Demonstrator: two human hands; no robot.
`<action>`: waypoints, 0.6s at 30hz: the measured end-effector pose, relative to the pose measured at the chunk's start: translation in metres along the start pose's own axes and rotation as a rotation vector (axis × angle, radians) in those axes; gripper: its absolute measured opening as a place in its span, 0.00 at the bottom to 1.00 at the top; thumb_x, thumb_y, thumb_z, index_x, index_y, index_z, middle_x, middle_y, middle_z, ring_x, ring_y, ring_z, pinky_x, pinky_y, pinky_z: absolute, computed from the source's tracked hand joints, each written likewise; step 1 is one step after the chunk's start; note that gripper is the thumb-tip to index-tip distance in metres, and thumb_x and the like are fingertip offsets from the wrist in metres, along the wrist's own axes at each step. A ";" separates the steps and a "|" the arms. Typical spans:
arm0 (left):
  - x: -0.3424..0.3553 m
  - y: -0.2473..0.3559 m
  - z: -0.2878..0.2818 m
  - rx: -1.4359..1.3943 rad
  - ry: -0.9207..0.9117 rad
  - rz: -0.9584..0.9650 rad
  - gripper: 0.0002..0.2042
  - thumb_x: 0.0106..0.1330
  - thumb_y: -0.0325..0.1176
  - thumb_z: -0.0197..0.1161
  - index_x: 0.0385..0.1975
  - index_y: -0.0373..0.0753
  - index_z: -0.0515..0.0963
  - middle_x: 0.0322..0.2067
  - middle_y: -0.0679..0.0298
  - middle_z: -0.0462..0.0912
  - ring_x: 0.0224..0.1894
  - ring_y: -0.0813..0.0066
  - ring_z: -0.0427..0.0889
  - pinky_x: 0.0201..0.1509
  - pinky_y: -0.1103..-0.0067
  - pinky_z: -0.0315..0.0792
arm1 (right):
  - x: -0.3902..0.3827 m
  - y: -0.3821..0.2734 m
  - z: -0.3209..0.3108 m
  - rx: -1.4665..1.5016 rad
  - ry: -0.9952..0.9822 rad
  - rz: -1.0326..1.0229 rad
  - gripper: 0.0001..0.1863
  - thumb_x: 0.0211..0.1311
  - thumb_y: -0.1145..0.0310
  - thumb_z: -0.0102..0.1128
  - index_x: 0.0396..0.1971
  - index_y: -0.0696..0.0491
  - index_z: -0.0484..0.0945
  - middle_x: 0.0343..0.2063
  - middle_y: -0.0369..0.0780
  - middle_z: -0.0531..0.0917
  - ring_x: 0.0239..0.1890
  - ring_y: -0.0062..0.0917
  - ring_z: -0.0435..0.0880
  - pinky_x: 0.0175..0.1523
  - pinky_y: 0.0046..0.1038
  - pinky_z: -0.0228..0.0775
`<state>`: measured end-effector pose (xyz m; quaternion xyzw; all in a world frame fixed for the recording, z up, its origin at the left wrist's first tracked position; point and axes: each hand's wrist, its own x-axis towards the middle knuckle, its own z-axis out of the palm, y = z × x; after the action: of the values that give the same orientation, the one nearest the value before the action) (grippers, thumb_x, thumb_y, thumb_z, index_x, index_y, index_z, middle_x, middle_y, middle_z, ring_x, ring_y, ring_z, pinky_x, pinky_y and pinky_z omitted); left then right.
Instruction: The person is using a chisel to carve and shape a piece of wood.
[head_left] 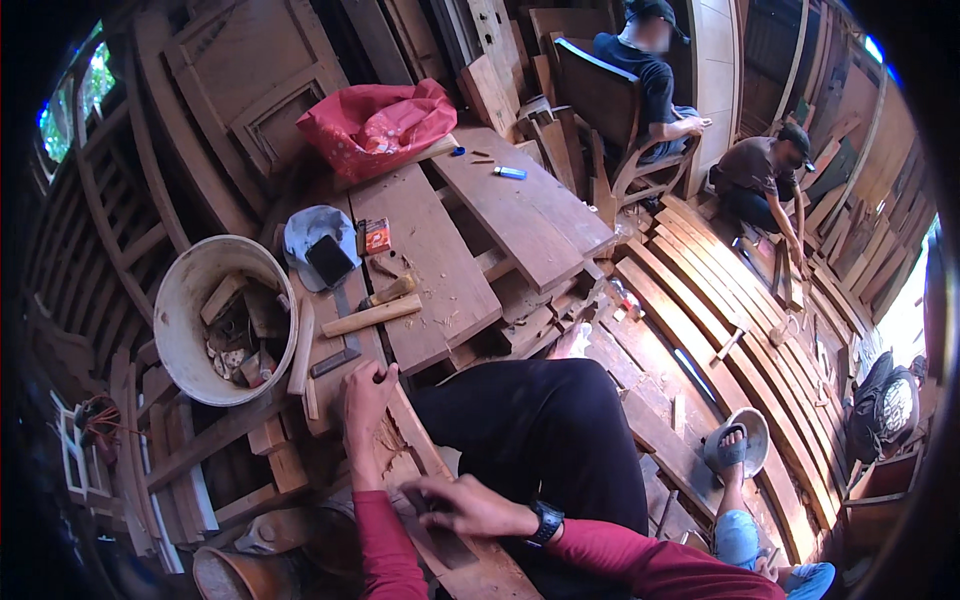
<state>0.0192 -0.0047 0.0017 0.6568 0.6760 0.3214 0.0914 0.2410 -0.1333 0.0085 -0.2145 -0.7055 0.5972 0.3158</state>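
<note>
Long planks [760,385] cover much of the floor on the right. A low bench of boards [430,290] spreads ahead of the hands, scattered with shavings. Beyond it one co-worker [650,90] sits in a wooden chair [600,95], and another [750,180] squats by the planks, reaching down. The wearer's dark-trousered knee [560,410] stands between the hands and those planks. A white bucket [180,330] full of wood scraps stands ahead of and left of the left hand. A red bag [385,125] lies crumpled at the bench's far end. A pale cap [305,228] with a black phone [327,262] on it sits near the bucket. Nearer the left hand, just beyond it, lie a round wooden stick [372,315] and a dark metal bar [335,362]. The smallest is a blue lighter [510,173], far off on the bench.

The carved board [400,445] slants between the forearms, running from the lower edge up to the left hand [366,405], whose fingers are clamped on its upper end. The right hand [478,508] is lower down, over a dark block [445,545] on the board; its fingers are bent against the block, but I cannot tell whether they grip it.
</note>
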 end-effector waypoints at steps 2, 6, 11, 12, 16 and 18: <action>0.003 0.000 0.003 0.009 -0.009 0.006 0.19 0.66 0.37 0.71 0.24 0.27 0.74 0.23 0.46 0.76 0.26 0.48 0.75 0.34 0.62 0.69 | -0.007 0.018 0.012 -0.025 -0.159 -0.054 0.29 0.65 0.66 0.69 0.66 0.51 0.73 0.34 0.48 0.86 0.39 0.44 0.88 0.48 0.37 0.80; 0.006 0.002 0.005 -0.012 -0.029 -0.010 0.19 0.67 0.37 0.71 0.24 0.27 0.74 0.24 0.46 0.76 0.26 0.48 0.75 0.34 0.62 0.69 | 0.000 0.011 0.012 -0.003 -0.085 -0.046 0.29 0.64 0.70 0.67 0.66 0.51 0.73 0.37 0.48 0.84 0.40 0.43 0.87 0.49 0.37 0.78; 0.006 0.001 -0.003 0.052 -0.064 -0.108 0.19 0.67 0.40 0.71 0.25 0.29 0.77 0.28 0.47 0.80 0.32 0.43 0.80 0.37 0.59 0.71 | -0.003 0.005 0.009 -0.024 -0.188 -0.027 0.32 0.59 0.76 0.65 0.66 0.55 0.70 0.46 0.51 0.84 0.46 0.45 0.86 0.52 0.39 0.77; 0.006 -0.001 -0.002 0.047 -0.066 -0.102 0.19 0.67 0.40 0.71 0.25 0.29 0.77 0.28 0.47 0.80 0.32 0.43 0.80 0.37 0.59 0.71 | 0.003 0.002 0.010 0.027 -0.270 -0.112 0.33 0.59 0.75 0.66 0.66 0.54 0.70 0.49 0.52 0.83 0.46 0.45 0.85 0.53 0.39 0.77; 0.008 -0.003 0.001 0.022 -0.070 -0.064 0.19 0.66 0.39 0.71 0.25 0.28 0.76 0.27 0.46 0.80 0.32 0.44 0.80 0.38 0.59 0.71 | 0.004 -0.005 0.007 0.060 -0.138 0.010 0.33 0.59 0.76 0.66 0.66 0.54 0.71 0.46 0.52 0.84 0.45 0.45 0.85 0.53 0.38 0.76; 0.008 -0.002 0.002 0.029 -0.071 -0.057 0.18 0.66 0.39 0.71 0.24 0.28 0.76 0.27 0.46 0.80 0.32 0.44 0.81 0.38 0.59 0.72 | 0.003 0.003 0.010 0.087 -0.011 0.040 0.32 0.59 0.76 0.66 0.66 0.54 0.71 0.45 0.52 0.84 0.45 0.44 0.85 0.53 0.37 0.76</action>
<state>0.0177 0.0035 0.0020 0.6496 0.6953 0.2853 0.1149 0.2315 -0.1373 0.0055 -0.2112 -0.6762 0.6347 0.3088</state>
